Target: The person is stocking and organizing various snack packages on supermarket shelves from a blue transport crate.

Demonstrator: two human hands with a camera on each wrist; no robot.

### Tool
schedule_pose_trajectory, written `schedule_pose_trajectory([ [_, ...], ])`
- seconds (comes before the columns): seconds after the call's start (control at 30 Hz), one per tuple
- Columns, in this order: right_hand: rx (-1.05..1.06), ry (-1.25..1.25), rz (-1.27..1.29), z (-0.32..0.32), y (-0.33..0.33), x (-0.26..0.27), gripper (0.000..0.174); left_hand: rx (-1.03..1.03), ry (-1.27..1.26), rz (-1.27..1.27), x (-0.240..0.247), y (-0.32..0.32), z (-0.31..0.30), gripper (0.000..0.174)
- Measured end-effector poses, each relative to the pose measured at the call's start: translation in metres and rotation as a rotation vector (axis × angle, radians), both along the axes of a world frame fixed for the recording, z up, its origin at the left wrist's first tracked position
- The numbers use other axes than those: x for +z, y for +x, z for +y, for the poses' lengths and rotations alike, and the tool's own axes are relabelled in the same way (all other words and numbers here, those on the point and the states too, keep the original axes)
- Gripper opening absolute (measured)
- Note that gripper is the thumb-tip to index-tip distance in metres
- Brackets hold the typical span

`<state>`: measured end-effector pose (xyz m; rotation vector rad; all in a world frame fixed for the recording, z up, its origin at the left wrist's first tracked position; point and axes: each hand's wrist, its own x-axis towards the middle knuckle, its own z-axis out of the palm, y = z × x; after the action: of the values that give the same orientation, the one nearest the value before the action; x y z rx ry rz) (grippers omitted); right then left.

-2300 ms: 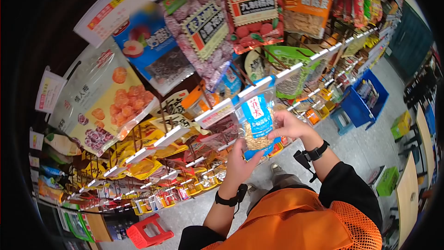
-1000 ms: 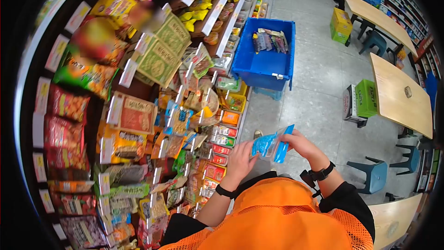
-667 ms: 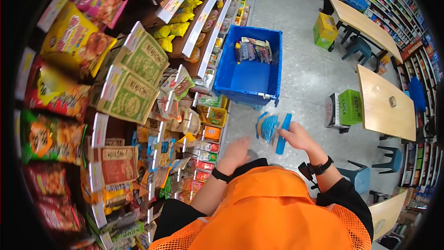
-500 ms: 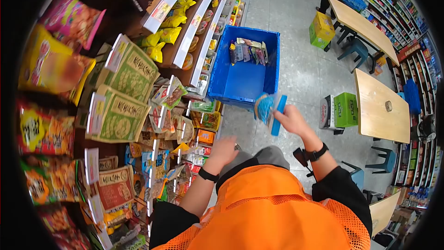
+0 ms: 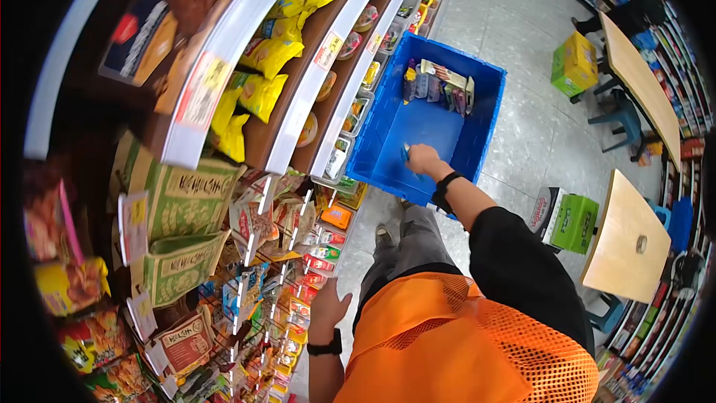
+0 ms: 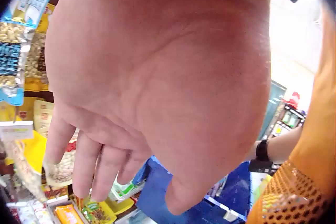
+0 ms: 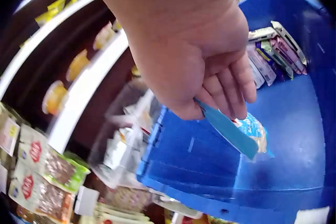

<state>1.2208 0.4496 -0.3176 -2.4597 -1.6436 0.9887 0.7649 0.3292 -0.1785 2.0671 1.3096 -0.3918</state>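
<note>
My right hand (image 5: 426,160) reaches over the near part of a blue plastic crate (image 5: 488,130). Between thumb and fingers it pinches the edge of a blue snack bag (image 7: 231,132), which hangs down inside the crate in the right wrist view. Most of the bag is hidden by the hand in the head view. Several snack packs (image 7: 278,56) stand together at the crate's far end. My left hand (image 5: 328,306) hangs beside the shelf, holding nothing, with fingers extended and thumb apart; its palm fills the left wrist view.
Shelves with price strips (image 5: 201,93) run along the left, carrying yellow bags (image 5: 272,52) and green paper packs (image 5: 183,269). To the right stand a wooden table (image 5: 623,242), a green box (image 5: 574,224) and a yellow box (image 5: 574,63). Another person (image 5: 634,11) is at the far right.
Both hands held the bag before the shelf at first. The left hand let go and dropped to the side. My right hand carried the bag over and down into the crate.
</note>
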Motion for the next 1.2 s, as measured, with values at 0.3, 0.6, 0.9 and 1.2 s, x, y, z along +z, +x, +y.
schedule_pose_trajectory([
  [0.3,0.292,-0.13,-0.02,0.039,-0.017,-0.113,0.023,0.33,-0.202,0.08,0.012,0.057,-0.045,0.06],
  [0.6,0.361,-0.087,0.021,0.041,-0.045,-0.158,0.025,0.482,-0.121,-0.047,0.015,0.094,-0.066,0.049],
  [0.9,0.414,-0.044,0.039,0.051,-0.068,-0.18,0.03,0.566,-0.127,-0.009,0.014,0.088,-0.083,0.052],
  [1.2,0.198,-0.278,0.237,0.051,-0.042,-0.117,0.063,0.555,-0.113,-0.059,0.031,0.083,-0.061,0.053],
])
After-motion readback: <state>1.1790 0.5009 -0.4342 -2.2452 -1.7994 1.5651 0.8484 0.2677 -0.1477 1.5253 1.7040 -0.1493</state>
